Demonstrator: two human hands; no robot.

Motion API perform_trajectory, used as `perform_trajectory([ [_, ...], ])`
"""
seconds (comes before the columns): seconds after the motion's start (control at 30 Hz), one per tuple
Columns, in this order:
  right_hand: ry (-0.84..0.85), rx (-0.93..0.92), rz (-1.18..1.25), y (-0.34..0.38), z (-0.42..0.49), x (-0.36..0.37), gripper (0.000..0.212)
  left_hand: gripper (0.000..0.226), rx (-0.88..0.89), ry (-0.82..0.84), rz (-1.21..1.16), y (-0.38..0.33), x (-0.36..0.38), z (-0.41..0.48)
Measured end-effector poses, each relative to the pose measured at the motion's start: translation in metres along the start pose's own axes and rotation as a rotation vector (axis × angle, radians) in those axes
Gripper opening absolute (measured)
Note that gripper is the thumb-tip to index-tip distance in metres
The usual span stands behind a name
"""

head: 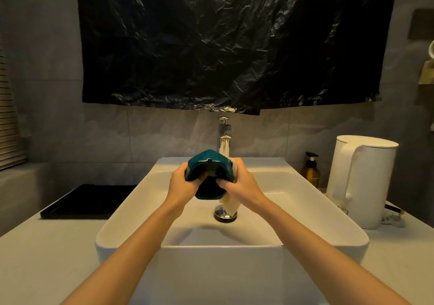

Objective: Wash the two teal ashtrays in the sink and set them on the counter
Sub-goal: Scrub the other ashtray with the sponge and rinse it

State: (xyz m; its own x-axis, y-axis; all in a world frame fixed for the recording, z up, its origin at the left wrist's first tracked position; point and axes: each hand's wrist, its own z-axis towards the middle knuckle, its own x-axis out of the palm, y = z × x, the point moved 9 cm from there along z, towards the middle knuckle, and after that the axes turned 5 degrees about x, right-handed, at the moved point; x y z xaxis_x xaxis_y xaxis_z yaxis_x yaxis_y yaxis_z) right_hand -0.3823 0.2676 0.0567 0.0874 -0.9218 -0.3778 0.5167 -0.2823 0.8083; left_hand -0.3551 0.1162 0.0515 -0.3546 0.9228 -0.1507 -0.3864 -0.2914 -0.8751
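Over the white sink I hold two teal ashtrays pressed together. The upper ashtray is tilted, its glossy rim catching light. Under it shows the rounded bottom of the lower ashtray. My left hand grips their left side with curled fingers. My right hand holds the right side, its fingers curled into the dark hollow and pressing a pale cloth that hangs down toward the drain. The hands hide how the two ashtrays fit together.
A chrome faucet stands just behind the ashtrays, and the drain plug lies below them. A black tray lies on the left counter. On the right counter stand a white kettle and an amber pump bottle. Black plastic sheet covers the wall above.
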Motion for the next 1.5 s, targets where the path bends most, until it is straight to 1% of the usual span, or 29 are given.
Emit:
perform_trajectory([
  [0.03, -0.002, 0.028, 0.006, -0.001, 0.000, 0.000, 0.034, 0.031, -0.019, 0.024, -0.031, 0.000, 0.002, -0.001],
  [0.1, -0.066, 0.038, -0.044, -0.002, 0.001, -0.005, 0.030, 0.031, -0.051, 0.064, -0.051, 0.002, 0.006, -0.001],
  [0.2, -0.184, 0.039, -0.113, -0.003, 0.000, -0.015, 0.026, 0.029, -0.044, 0.122, -0.017, 0.005, 0.014, -0.002],
  [0.27, -0.236, 0.081, -0.138, -0.008, 0.000, -0.021, 0.019, 0.028, -0.060, 0.167, 0.007, 0.009, 0.023, -0.002],
  [0.33, -0.303, 0.162, -0.155, -0.018, 0.001, -0.030, 0.016, 0.035, -0.109, 0.217, 0.042, 0.013, 0.034, -0.004],
  [0.37, -0.335, 0.209, -0.160, -0.023, 0.001, -0.034, 0.017, 0.044, -0.130, 0.230, 0.062, 0.014, 0.038, -0.005],
  [0.4, -0.362, 0.248, -0.166, -0.027, 0.000, -0.039, 0.019, 0.056, -0.133, 0.210, 0.097, 0.014, 0.038, -0.005],
  [0.43, -0.390, 0.273, -0.180, -0.028, -0.001, -0.044, 0.020, 0.067, -0.111, 0.147, 0.160, 0.011, 0.034, -0.004],
  [0.47, -0.420, 0.276, -0.205, -0.027, -0.002, -0.049, 0.020, 0.071, -0.050, 0.047, 0.239, 0.004, 0.024, -0.003],
  [0.5, -0.453, 0.262, -0.241, -0.024, -0.004, -0.054, 0.020, 0.064, 0.052, -0.069, 0.309, -0.008, 0.013, -0.004],
  [0.53, -0.487, 0.233, -0.285, -0.019, -0.006, -0.058, 0.020, 0.050, 0.161, -0.157, 0.349, -0.021, 0.005, -0.006],
  [0.57, -0.520, 0.192, -0.336, -0.013, -0.008, -0.061, 0.019, 0.036, 0.214, -0.169, 0.347, -0.029, 0.003, -0.008],
  [0.6, -0.550, 0.134, -0.392, -0.006, -0.010, -0.062, 0.020, 0.027, 0.197, -0.107, 0.293, -0.030, 0.008, -0.008],
  [0.63, -0.573, 0.070, -0.447, 0.002, -0.012, -0.061, 0.022, 0.025, 0.111, 0.002, 0.186, -0.028, 0.018, -0.009],
  [0.67, -0.593, 0.005, -0.496, 0.009, -0.014, -0.059, 0.024, 0.028, -0.028, 0.117, 0.028, -0.021, 0.032, -0.012],
  [0.7, -0.617, -0.058, -0.533, 0.014, -0.016, -0.058, 0.026, 0.031, -0.181, 0.186, -0.175, -0.017, 0.044, -0.019],
  [0.77, -0.665, -0.176, -0.551, 0.025, -0.022, -0.057, 0.031, 0.033, -0.412, 0.180, -0.581, -0.015, 0.057, -0.028],
  [0.83, -0.700, -0.276, -0.571, 0.032, -0.027, -0.058, 0.035, 0.034, -0.542, 0.142, -0.891, -0.019, 0.065, -0.032],
  [0.9, -0.684, -0.347, -0.619, 0.036, -0.028, -0.055, 0.040, 0.031, -0.595, 0.119, -1.003, -0.022, 0.069, -0.034],
  [1.0, -0.585, -0.404, -0.667, 0.035, -0.025, -0.042, 0.048, 0.020, -0.612, 0.046, -0.968, -0.018, 0.064, -0.034],
  [1.13, -0.369, -0.404, -0.604, 0.027, -0.017, -0.024, 0.058, 0.011, -0.584, -0.030, -0.903, -0.010, 0.048, -0.026],
  [1.2, -0.218, -0.403, -0.537, 0.024, -0.014, -0.013, 0.067, 0.018, -0.566, -0.037, -0.867, -0.003, 0.039, -0.021],
  [1.27, -0.089, -0.308, -0.412, 0.018, -0.011, -0.006, 0.077, 0.035, -0.534, -0.033, -0.823, 0.003, 0.031, -0.016],
  [1.3, -0.057, -0.226, -0.315, 0.014, -0.009, -0.005, 0.074, 0.040, -0.519, -0.038, -0.790, 0.007, 0.027, -0.014],
  [1.37, -0.071, -0.112, -0.144, 0.006, -0.005, -0.005, 0.050, 0.042, -0.509, -0.063, -0.720, 0.017, 0.019, -0.013],
  [1.4, -0.095, -0.088, -0.112, 0.004, -0.002, -0.007, 0.037, 0.041, -0.507, -0.074, -0.691, 0.021, 0.016, -0.014],
  [1.43, -0.110, -0.071, -0.095, 0.003, 0.000, -0.009, 0.028, 0.041, -0.503, -0.081, -0.662, 0.024, 0.013, -0.014],
  [1.5, -0.130, -0.073, -0.100, 0.003, 0.002, -0.011, 0.020, 0.041, -0.494, -0.074, -0.601, 0.028, 0.009, -0.014],
])
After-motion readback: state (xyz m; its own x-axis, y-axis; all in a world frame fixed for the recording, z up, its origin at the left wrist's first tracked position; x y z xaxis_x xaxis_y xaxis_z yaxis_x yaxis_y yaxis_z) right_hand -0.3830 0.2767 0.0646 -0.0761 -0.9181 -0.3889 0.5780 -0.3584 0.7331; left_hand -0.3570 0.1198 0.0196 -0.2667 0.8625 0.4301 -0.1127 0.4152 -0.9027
